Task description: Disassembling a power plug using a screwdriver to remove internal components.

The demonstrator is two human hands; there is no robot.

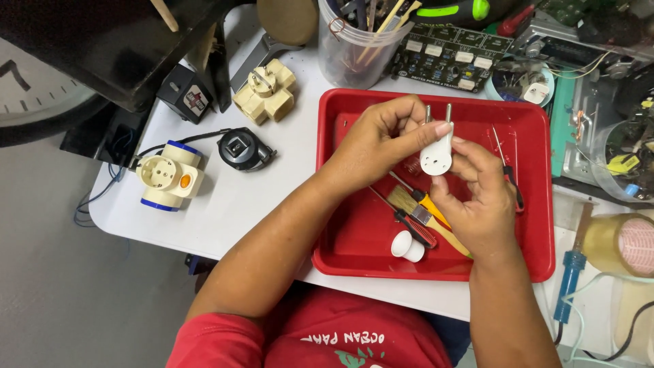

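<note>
plug: white plug half [437, 155] with two metal pins, held up over the red tray [535, 262], pins pointing to the far side, round end toward you. Long axis runs near-to-far, tilted a little right.
left hand: your left hand [378, 140] comes in from the left, fingers curled, thumb and forefinger pinching the plug's far end just below the pins. Closed on it.
right hand: your right hand [480, 197] comes up from the near right, fingers wrapped on the plug's right edge and near end. Also closed on it.
key relation: plug sits between both hands, touching both. Left hand is on the pin end, right hand on the round end, so neither is nearer; you hold it from opposite ends along its axis.
under the hands: in the tray, a white cap [407, 247] near the near-left part, a brush [415, 204] and a red-handled screwdriver [417, 228] crossing just beside it, another thin screwdriver [507, 170] to the right of your right hand. A small spring-like bit shows behind the plug, too small to tell.
worktop left: white worktop [231, 204] carries a white-and-blue adapter [169, 176], a cream multi-adapter [266, 90], a black adapter [245, 148], all well apart from the hands.
far side: clear cup [357, 51] of tools, green circuit board [446, 56].
right edge: tape roll [623, 245], blue tool [569, 286].
</note>
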